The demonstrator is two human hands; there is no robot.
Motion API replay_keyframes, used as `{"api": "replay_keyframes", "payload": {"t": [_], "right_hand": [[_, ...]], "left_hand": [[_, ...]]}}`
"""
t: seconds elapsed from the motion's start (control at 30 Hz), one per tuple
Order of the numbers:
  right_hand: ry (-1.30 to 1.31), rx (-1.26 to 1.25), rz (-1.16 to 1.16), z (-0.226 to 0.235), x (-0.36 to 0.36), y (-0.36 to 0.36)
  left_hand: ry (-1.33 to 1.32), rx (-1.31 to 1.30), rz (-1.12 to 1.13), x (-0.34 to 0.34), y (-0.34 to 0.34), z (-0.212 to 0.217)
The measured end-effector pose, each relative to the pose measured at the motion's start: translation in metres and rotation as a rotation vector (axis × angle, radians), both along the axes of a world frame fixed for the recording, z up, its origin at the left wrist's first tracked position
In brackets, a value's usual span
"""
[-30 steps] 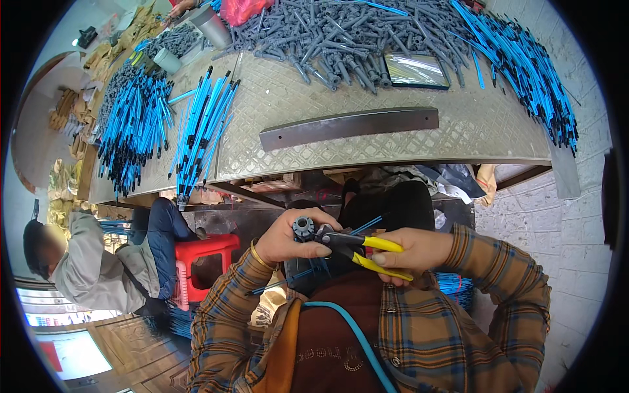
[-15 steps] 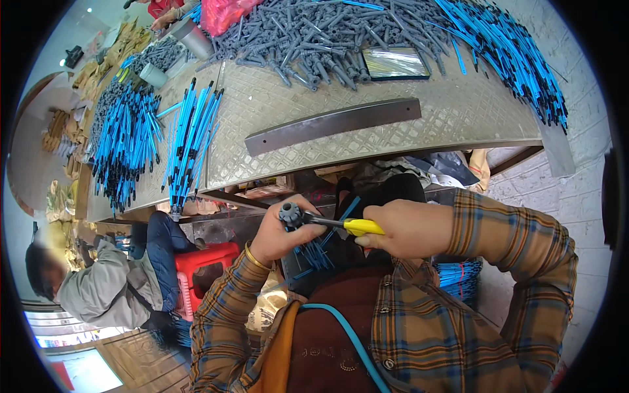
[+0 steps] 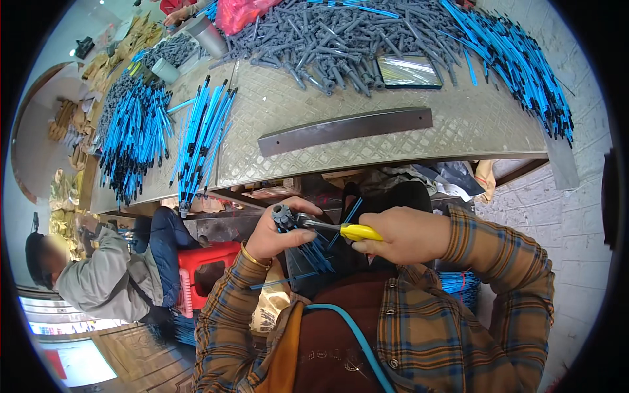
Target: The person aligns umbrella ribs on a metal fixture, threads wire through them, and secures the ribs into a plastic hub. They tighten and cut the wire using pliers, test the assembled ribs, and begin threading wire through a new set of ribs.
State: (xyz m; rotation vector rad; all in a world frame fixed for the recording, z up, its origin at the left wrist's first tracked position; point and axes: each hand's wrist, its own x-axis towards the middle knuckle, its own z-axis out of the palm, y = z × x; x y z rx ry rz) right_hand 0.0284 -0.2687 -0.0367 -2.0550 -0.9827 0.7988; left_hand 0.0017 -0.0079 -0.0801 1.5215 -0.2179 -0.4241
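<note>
Gripping: my left hand (image 3: pixel 267 237) is curled round a gray plastic fitting (image 3: pixel 282 215), its ribbed round end showing above my fingers; my right hand (image 3: pixel 401 230) is closed on the yellow-handled pliers (image 3: pixel 362 232).
Pliers' metal end: it points into my left hand, just beside the fitting; I cannot tell whether the jaws bite on it.
Place of work: above my lap, near the close edge of the table, with loose thin blue rods (image 3: pixel 320 257) just below my hands.
Table: gray, its top (image 3: pixel 246 154) stamped with a diamond pattern and scuffed, a seam running across it on the left.
Dark metal bar: the bar (image 3: pixel 347 129) lies along the near part of the top, a hole at each end.
Gray heap: a wide pile of gray plastic pieces (image 3: pixel 341 42) covers the far side, a flat rectangular box (image 3: pixel 409 71) at its front, a red plastic bag (image 3: pixel 241 13) behind.
Blue tubes: black-tipped bunches at the right end (image 3: pixel 517 69) and two on the left (image 3: pixel 134 141) (image 3: pixel 203 137).
Cups: a silver one (image 3: pixel 207 37) and a pale green one (image 3: pixel 165 70), far left.
Room: a seated co-worker (image 3: pixel 98 275) in a gray jacket, beside a red plastic stool (image 3: pixel 219 253); pale brick-patterned paving (image 3: pixel 544 226) on my right.
</note>
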Motion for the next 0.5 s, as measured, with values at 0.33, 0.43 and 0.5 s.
{"api": "replay_keyframes", "payload": {"t": [0.33, 0.43, 0.5], "right_hand": [[-0.518, 0.093, -0.514, 0.012, 0.013, -0.08], [-0.68, -0.098, -0.813, -0.007, 0.035, -0.137], [-0.831, -0.216, -0.888, -0.027, 0.054, -0.177]], "left_hand": [[-0.194, -0.276, 0.334, -0.003, 0.056, -0.008], [-0.258, -0.39, 0.308, -0.002, 0.078, -0.008], [-0.302, -0.438, 0.305, -0.008, 0.089, 0.001]]}}
